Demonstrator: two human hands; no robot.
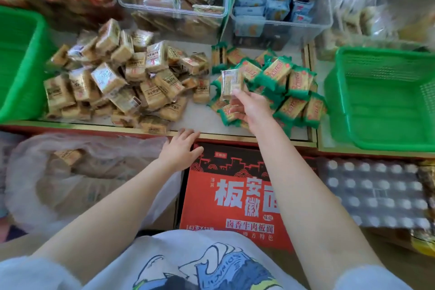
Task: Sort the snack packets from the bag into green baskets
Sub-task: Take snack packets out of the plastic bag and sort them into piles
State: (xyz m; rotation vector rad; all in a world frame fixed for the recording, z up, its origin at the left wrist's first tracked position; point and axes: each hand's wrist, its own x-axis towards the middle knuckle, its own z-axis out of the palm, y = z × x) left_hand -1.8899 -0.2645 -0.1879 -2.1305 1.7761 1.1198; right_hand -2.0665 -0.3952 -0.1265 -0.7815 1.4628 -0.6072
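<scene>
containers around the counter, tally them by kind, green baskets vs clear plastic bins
green baskets: 2, one at the left edge and one at the right
clear plastic bins: 2, one holding brown packets and one holding blue packets
total: 4

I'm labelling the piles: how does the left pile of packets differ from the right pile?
The left pile is tan and brown; the right pile has green-edged, orange-faced wrappers. The left pile looks larger and spreads wider. The right hand holds a packet over the right pile; no hand touches the left pile. Both lie on the counter.
</scene>
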